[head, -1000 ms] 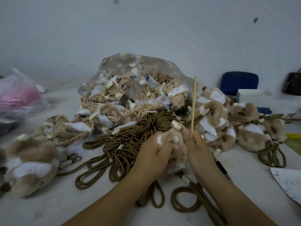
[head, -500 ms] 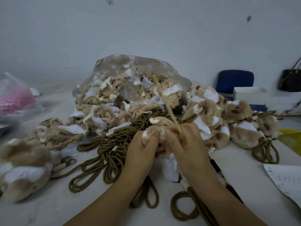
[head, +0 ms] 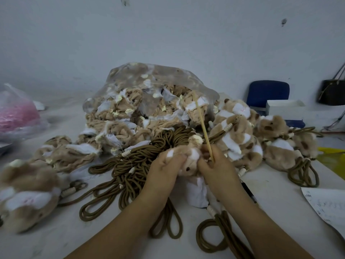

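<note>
On table [head: 276, 187], bag [head: 158, 75] holds plush skins [head: 119, 126].

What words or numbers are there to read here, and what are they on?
Sheet of paper at the right edge: faint handwritten lines, too small and blurred to read.
White box at the back right: no writing shows.
Plush toy gripped by the left hand, stick held by the right hand: no label shows.
No readable text anywhere.
</note>
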### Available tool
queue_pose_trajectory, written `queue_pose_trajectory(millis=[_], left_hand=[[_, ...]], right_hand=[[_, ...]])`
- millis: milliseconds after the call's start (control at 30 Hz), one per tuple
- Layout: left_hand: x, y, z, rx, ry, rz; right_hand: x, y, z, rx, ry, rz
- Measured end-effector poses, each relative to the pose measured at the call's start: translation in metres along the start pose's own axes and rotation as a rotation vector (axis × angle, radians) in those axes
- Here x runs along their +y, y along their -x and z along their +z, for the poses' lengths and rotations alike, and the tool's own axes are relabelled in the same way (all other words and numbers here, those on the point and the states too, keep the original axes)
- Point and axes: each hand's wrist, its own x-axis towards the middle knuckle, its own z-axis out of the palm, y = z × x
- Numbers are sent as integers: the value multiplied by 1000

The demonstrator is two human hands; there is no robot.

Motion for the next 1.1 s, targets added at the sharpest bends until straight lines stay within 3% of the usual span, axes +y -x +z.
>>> queue_pose_trajectory(millis=[100,300,500,667,800,900,1000,1100], left_hand=[[3,-5,-1,-49,223,-149],[12,-12,-6,-167,352,-293],[11,-14,-7,-70,251,-342],[9,-9,-3,-6,34,-176],[-1,-5,-7,-35,-352,177],[-8,-9,-11,-71,-461,344],[-11,-13,-14,-52,-489,465],[-12,-14,-17,-6,-420,485]], right_hand=[[-6,0,-2,-34,-171,28],[-7,4,-1,-90,-71,-73],[-8,1,3,-89,233,-320],[-4,-1,4,-8,364,-319],[-2,-4,-6,43,13,2],[-3,-3,-12,30,-242,182],[-8,0,-14,-89,-560,285],[-13,5,-13,-346,-740,288]])
